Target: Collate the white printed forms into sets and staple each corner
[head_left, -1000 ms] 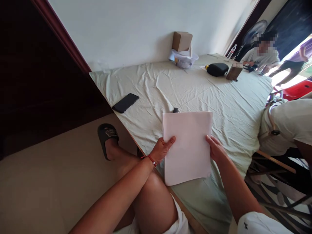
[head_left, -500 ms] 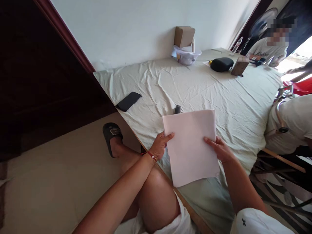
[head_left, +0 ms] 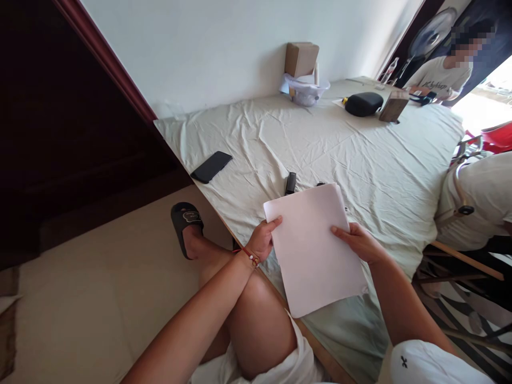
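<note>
Between my hands is a stack of white paper point(head_left: 314, 253), held tilted above the near edge of the cloth-covered table. My left hand point(head_left: 262, 240) grips its left edge, thumb on top and the other fingers hidden underneath. On the opposite edge, my right hand point(head_left: 358, 240) pinches the sheets, thumb on the upper face. Just beyond the top edge lies a small black object point(head_left: 290, 183), partly covered by the paper. Another dark item point(head_left: 320, 184) peeks out beside it, too hidden to name.
A black phone point(head_left: 212, 167) lies on the table point(head_left: 256, 138) at left. Toward the wall stand a plastic basket point(head_left: 308, 92) with a cardboard box point(head_left: 301, 58) on it, a black case point(head_left: 364, 104) and a brown block point(head_left: 394, 106). One person point(head_left: 440, 74) sits at the far end, another point(head_left: 484, 197) at right.
The paper stack has turned slightly counterclockwise and come a little nearer to me, both hands still on it. More of the small black object shows, and the dark item beside it has appeared.
</note>
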{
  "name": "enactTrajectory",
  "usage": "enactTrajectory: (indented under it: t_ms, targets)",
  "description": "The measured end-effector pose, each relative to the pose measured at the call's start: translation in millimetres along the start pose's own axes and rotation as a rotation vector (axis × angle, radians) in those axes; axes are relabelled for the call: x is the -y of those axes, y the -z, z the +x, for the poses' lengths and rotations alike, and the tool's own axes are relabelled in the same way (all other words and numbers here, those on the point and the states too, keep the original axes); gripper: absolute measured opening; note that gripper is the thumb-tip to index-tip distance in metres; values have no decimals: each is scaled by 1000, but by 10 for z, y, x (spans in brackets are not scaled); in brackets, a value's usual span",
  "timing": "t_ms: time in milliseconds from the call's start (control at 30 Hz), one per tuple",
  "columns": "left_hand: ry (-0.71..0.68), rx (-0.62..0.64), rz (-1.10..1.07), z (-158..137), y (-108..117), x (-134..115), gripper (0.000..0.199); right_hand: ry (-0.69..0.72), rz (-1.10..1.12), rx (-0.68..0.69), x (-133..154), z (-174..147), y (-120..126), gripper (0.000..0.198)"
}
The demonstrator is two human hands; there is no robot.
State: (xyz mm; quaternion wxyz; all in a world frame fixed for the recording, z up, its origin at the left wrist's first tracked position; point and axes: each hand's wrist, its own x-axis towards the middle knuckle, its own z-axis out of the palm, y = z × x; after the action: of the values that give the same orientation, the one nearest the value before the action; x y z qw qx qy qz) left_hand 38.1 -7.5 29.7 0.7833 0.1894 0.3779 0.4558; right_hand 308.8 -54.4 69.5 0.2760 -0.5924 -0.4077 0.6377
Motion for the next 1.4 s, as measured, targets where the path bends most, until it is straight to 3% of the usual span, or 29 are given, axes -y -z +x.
enactTrajectory:
  t_ms: [100,200,300,367,433,533,733,833,933,1067,1233,1400]
  targets:
    - [23,35,11,-8,6,7,54,160,-36,-37,-43,83,38,55]
    - [59,53,60,-30,5,17,54,543,-205,-300,35,221,84,59]
    - [69,57,131,-41,-5,30,59,806,-596,-537,255,320,93,57]
    - [67,66,161,-42,-8,35,61,910,-875,-551,424,352,63,51]
    - [65,71,166,-43,-7,36,62,950,-1060,-469,553,379,16,48]
    - [60,58,159,-50,0,31,61,940,-1185,-303,624,438,-47,42]
    - [60,44,154,-59,14,24,60,921,-1146,-246,570,536,-60,40]
    - [60,53,127,-58,21,20,58,866,-952,-326,487,566,1,40]
    - [44,53,69,-58,26,15,57,701,-566,-394,322,585,75,54]
    - [34,9,24,-56,31,14,55,412,-138,-126,56,533,104,58]
    - [23,5,52,-72,25,-30,66,225,80,-56,-137,406,26,52]
    - [-141,53,76,-109,18,-123,77,159,138,7,-155,379,-24,50]
